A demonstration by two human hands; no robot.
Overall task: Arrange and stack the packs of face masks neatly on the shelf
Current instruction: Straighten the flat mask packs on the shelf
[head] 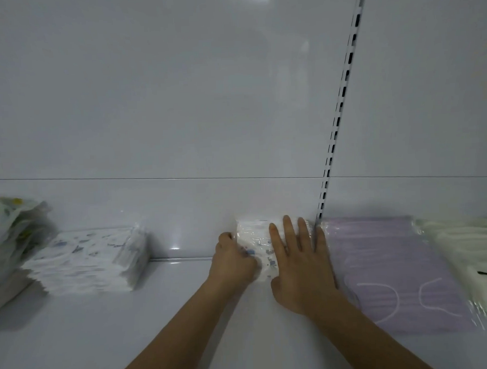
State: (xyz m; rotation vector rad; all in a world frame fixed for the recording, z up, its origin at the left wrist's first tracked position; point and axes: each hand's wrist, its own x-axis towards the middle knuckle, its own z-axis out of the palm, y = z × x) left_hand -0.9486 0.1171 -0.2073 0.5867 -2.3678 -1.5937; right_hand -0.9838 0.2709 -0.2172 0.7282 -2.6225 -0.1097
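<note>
Centrally, a clear-wrapped pack of printed masks [257, 243] lies on the white shelf [186, 312] against the back panel [177, 103]. The right hand [298, 262] presses flat on it, fingers straight; the left hand [233, 260] curls round its left edge. A lilac mask pack [394, 272] lies just right of the right hand, a printed stack [86, 261] well left.

Two bare forearms reach forward from the bottom edge, converging toward the middle of the frame; the left hand [234, 258] is curled, knuckles up, its fingers tucked out of sight beneath it; the right hand [298, 261] lies flat, palm down, fingers straight, slightly spread and pointing away from the person; the two hands sit close together, side by side.
</note>
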